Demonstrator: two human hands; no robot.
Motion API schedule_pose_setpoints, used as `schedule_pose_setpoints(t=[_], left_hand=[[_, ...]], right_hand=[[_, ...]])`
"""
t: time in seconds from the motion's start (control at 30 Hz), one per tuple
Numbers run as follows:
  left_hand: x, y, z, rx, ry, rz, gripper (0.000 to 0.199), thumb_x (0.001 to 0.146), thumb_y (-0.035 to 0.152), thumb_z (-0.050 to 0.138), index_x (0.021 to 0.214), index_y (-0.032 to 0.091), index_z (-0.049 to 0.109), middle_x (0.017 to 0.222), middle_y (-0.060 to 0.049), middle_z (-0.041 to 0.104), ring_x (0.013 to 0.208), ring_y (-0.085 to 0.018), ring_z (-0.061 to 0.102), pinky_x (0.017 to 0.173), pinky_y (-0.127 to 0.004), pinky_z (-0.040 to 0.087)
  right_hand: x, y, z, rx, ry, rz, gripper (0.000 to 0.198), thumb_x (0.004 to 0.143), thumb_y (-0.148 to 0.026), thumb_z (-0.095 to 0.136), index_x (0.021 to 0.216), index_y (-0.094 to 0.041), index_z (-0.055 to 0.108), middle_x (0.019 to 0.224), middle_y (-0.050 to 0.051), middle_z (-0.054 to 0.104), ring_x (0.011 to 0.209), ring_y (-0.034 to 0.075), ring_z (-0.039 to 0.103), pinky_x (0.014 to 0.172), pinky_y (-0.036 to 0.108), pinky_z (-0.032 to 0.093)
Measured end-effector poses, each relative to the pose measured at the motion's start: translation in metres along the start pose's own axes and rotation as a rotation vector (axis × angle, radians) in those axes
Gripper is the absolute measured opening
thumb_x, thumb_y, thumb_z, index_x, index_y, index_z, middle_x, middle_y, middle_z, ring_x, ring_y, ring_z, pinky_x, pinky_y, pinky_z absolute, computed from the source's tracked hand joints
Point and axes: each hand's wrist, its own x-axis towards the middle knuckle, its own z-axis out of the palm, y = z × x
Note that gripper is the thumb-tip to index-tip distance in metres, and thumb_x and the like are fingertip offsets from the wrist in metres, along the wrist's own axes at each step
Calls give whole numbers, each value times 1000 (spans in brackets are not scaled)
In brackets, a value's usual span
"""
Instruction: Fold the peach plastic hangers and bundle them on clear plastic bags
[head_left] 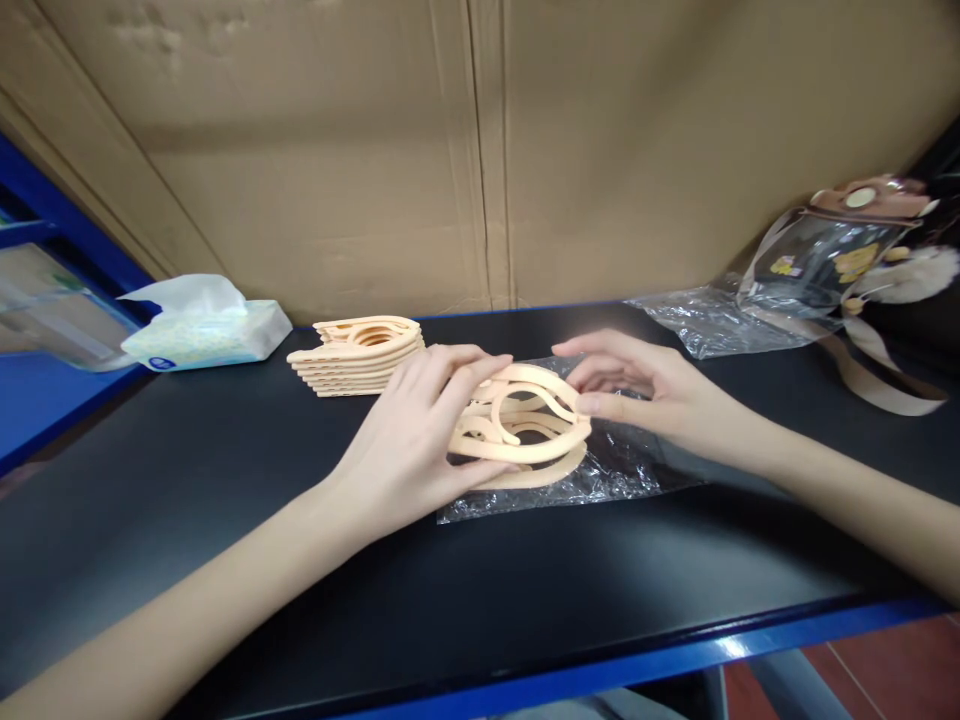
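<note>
Matte black table (225,520), hands (412,440) (645,395) gripping curved peach plastic pieces (525,435)

Head view, close, down over table (225,560)

Hangers (525,430) in hands: peach plastic, smooth, faint sheen. Stack of hangers (358,354) behind: same plastic. Bag (600,475) under them: clear thin film, crinkled, glossy. Table (225,500): black, matt, smooth; blue painted edge (slight shine). Wall (480,150): brown cardboard, dull, creased. Tissue pack (202,325): soft paper in shiny plastic wrap. Pouch (825,255): clear glossy plastic.
</note>
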Motion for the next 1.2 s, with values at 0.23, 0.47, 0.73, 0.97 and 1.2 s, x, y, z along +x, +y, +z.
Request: schedule_pose_setpoints(t=[0.23, 0.47, 0.73, 0.97, 1.2], left_hand=[[-3, 0, 0, -75, -35, 15, 69, 83, 49, 67, 136, 17, 38, 130, -13, 49, 119, -27, 48, 100, -39, 40], [-3, -9, -2, -124, -52, -38, 74, 81, 55, 67, 138, 18, 37, 132, -11, 50, 122, -25, 47, 103, -37, 37], [-6, -13, -3, -101, -58, -8, 63, 87, 35, 65, 139, 19, 35, 134, -11, 49, 122, -24, 47, 102, -37, 38], [-3, -11, -4, -86, -77, 0, 68, 86, 44, 65, 140, 20, 33, 134, -12, 50, 122, -26, 48, 102, -39, 39], [-5, -13, -5, -181, -106, -12, 81, 78, 58, 68, 141, 20, 33, 137, -12, 48, 124, -27, 47, 104, -39, 39]], right_hand=[[2, 2, 3, 225, -96, 143, 42, 79, -32, 72, 117, -24, 55, 86, -3, 70, 82, 13, 67, 76, 27, 52], [5, 3, -2, 233, -47, 238, 45, 75, -32, 74, 115, -23, 56, 82, -2, 70, 77, 14, 65, 74, 30, 51], [5, 5, -2, 254, -41, 259, 47, 74, -32, 74, 116, -22, 56, 84, -1, 70, 77, 15, 65, 75, 31, 50], [5, 2, -2, 221, -30, 258, 47, 73, -32, 75, 115, -22, 56, 81, -1, 69, 75, 16, 65, 73, 33, 51], [5, 4, -4, 250, -26, 256, 48, 73, -31, 76, 115, -21, 56, 79, -2, 69, 71, 13, 63, 70, 29, 50]])
